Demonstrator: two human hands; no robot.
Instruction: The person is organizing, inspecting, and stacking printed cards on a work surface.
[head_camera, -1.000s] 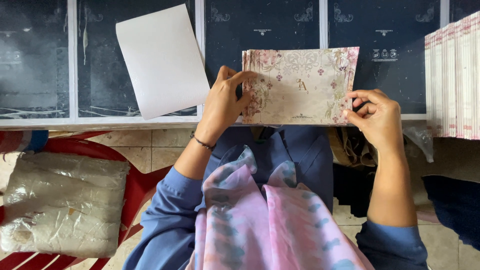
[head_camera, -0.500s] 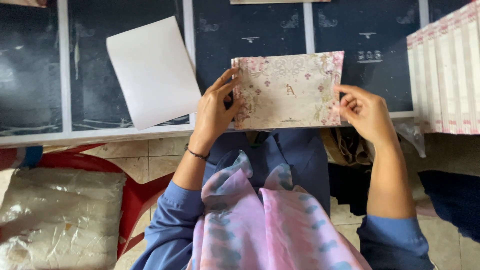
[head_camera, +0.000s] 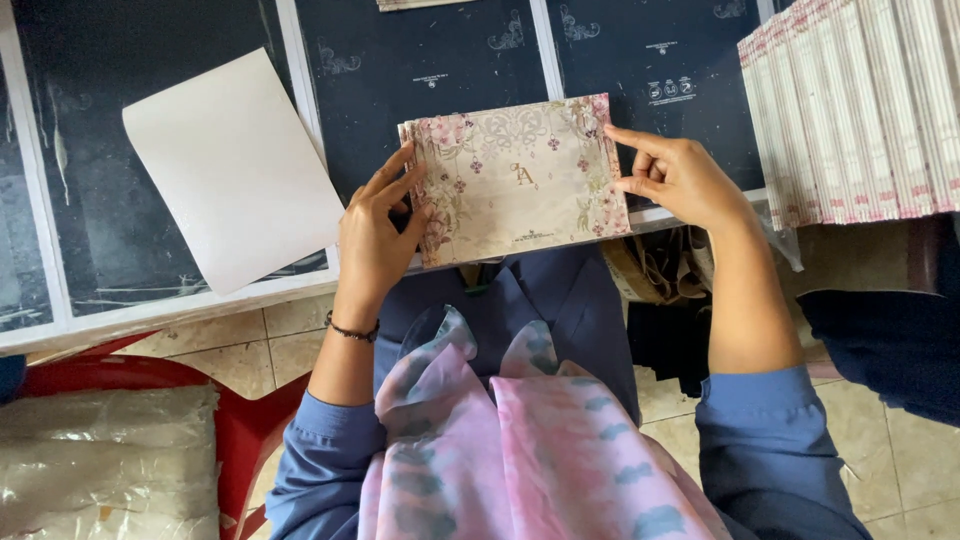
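1. Over the dark desk (head_camera: 420, 70), a floral card (head_camera: 515, 180) is held flat between both hands.
2. Left hand (head_camera: 375, 240) pinches its left edge; right hand (head_camera: 685, 175) pinches the right edge.
3. Nearby: a white sheet (head_camera: 230, 170) to the left, stacked cards (head_camera: 860, 110) to the right.

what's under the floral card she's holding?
Under the pale floral rectangular card: dark printed sheets on the white-edged table, and blue clothing at its lower edge. Whatever lies directly beneath is covered.

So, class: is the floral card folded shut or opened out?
Folded shut: the floral card shows one flat decorated face, held at both ends by left hand and right hand.
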